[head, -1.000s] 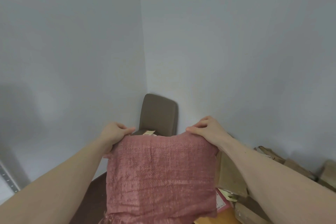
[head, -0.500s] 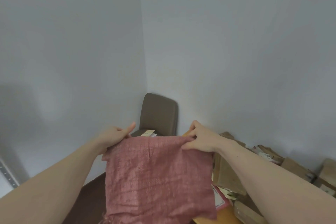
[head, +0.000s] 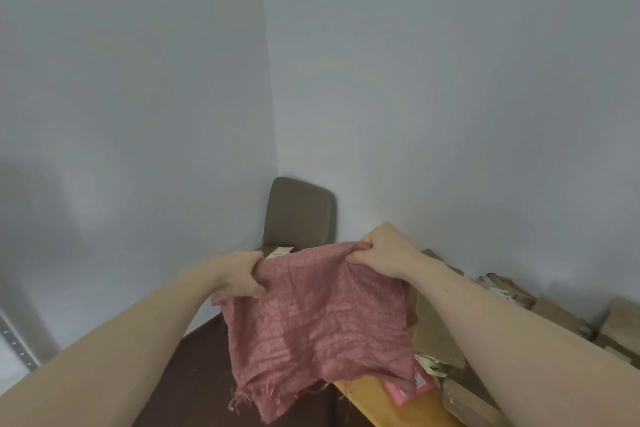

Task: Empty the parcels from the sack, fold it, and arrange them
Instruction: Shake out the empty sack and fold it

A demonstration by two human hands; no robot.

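Head view: left hand [head: 240, 274] and right hand [head: 384, 255] each grip a top corner of the sack [head: 315, 319], hanging above the table [head: 367, 399]. Judged light, limp; best held at corners.

Open air above and left of the held sack [head: 311, 315], clear up to both walls. Ahead: chair [head: 299, 215] blocking the corner. Right: brown parcels [head: 436, 333] crowding the table [head: 374, 399] against the wall.

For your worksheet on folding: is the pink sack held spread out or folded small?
Spread out, hanging. The left hand and right hand grip the top edge of the sack; its frayed bottom edge dangles free.
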